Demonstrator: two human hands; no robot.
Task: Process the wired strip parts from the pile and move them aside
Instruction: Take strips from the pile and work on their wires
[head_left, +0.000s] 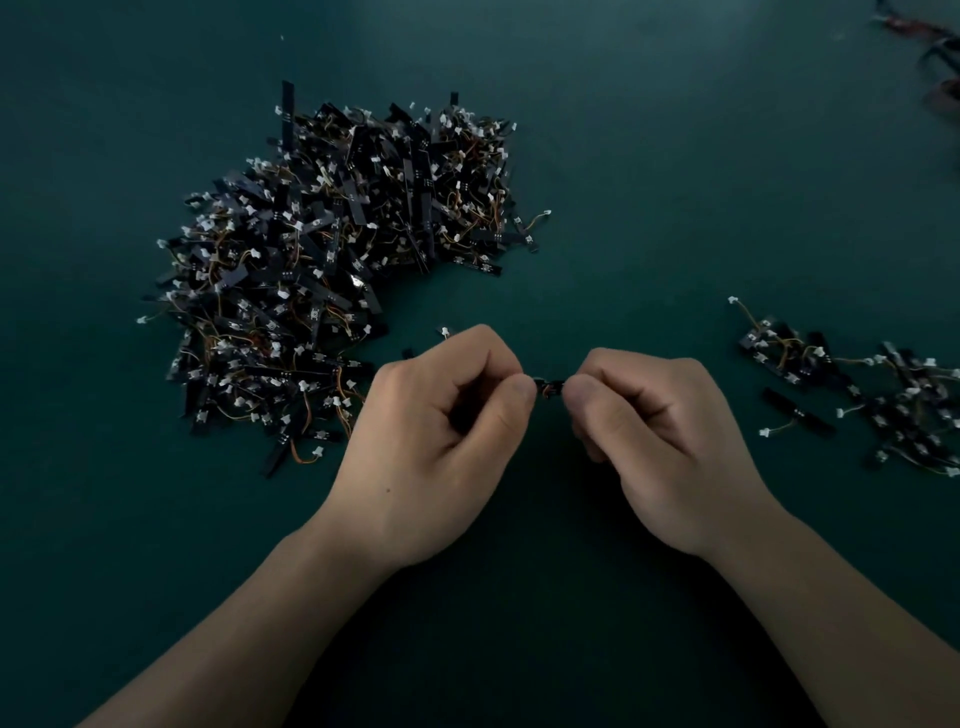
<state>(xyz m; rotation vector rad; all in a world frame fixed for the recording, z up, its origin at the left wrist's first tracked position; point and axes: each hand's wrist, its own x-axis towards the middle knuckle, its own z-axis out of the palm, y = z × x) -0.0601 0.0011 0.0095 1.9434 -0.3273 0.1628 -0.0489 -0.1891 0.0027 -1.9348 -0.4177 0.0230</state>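
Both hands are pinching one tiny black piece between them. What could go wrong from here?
The strip part is held only by fingertip pinches of the left hand and right hand, so it might slip or its thin wires get strained. The left hand sits close to the big pile, where loose wires could snag and drag parts along.

pile (332, 270) blocking left, smaller heap (872, 395) right, open table (649, 218) between

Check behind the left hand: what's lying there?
Past the left hand, a white connector and a dark strip end poke out. The hand covers the rest, so whether they join the strip part it pinches with the right hand cannot be seen.
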